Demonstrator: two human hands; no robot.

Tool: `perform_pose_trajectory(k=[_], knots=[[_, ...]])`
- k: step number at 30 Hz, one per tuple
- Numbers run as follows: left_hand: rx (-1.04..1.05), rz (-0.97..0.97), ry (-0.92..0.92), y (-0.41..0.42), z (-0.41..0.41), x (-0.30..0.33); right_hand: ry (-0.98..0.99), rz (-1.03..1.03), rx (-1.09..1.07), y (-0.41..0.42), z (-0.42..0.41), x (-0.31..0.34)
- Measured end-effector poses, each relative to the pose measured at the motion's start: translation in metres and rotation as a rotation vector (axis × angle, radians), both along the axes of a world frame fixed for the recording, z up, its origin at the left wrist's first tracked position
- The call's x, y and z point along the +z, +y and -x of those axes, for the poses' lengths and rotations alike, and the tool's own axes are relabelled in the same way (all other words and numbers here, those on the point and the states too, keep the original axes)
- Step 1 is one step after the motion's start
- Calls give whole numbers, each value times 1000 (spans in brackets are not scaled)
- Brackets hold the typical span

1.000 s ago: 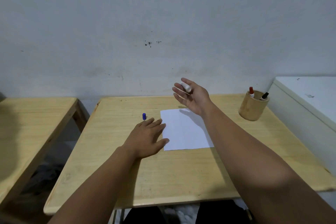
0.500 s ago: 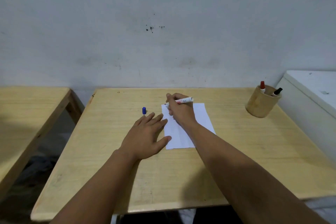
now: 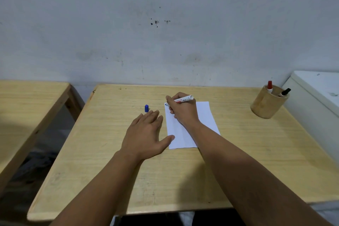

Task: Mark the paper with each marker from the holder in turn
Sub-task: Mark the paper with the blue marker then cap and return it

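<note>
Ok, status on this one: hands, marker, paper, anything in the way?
Right hand grips marker, tip at paper's far-left corner. Left hand flat, thumb on paper edge. Blue cap off beside it. Nothing blocking.

Wooden counter (image 3: pixel 183 180) against grey scuffed wall (image 3: pixel 165 33) bearing dark specks; second wooden counter (image 3: pixel 27 101) apart at left; white cabinet (image 3: pixel 319 93) beside the right edge.

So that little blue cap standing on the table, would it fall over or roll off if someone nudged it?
The blue cap stands upright on a narrow base, so it probably tips easily. Being small and rounded, it would likely roll. The left hand lies close enough to bump it.
</note>
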State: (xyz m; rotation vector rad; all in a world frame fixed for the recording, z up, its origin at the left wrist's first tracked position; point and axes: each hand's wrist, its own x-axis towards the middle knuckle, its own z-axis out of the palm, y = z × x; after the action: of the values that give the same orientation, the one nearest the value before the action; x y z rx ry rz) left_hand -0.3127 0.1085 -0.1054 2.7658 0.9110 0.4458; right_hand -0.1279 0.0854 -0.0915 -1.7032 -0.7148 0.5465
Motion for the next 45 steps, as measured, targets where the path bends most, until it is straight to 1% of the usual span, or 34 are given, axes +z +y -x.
perform_pose_trajectory(k=[10, 14, 19, 24, 28, 30, 32, 33, 35, 37, 38, 40, 43, 45], knots=[[44, -8, 68, -2, 2, 2, -10, -21, 9, 0, -1, -2], [43, -7, 61, -3, 1, 3, -32, -6, 18, 0, -2, -3], [45, -10, 54, -3, 2, 2, 8, 24, 2, 3, -2, -3], [50, 8, 51, -4, 2, 5, 134, -105, -10, -2, -2, 5], [57, 8, 68, -4, 2, 7, 91, -186, -76, -7, -11, 29], [55, 0, 73, -4, 3, 6, 111, -208, -71, -14, -18, 45], [55, 18, 38, -5, 2, 8, 187, -233, -50, -23, -23, 59], [68, 41, -5, -5, 2, 10, 259, -248, -46, -27, -26, 65], [136, 66, -163, -4, 0, 18, 372, -276, -70, -35, -33, 72], [213, 15, -319, 2, -4, 27, 354, -273, -121, -42, -39, 72], [253, -8, -350, 7, -7, 31, 329, -268, -138, -47, -41, 71], [333, 34, -311, 23, -10, 36, 321, -268, -137, -58, -43, 70], [353, 144, -202, 46, -11, 33, 362, -214, -98, -73, -44, 72], [368, 173, -209, 52, -12, 32, 347, -150, -56, -83, -46, 70]])
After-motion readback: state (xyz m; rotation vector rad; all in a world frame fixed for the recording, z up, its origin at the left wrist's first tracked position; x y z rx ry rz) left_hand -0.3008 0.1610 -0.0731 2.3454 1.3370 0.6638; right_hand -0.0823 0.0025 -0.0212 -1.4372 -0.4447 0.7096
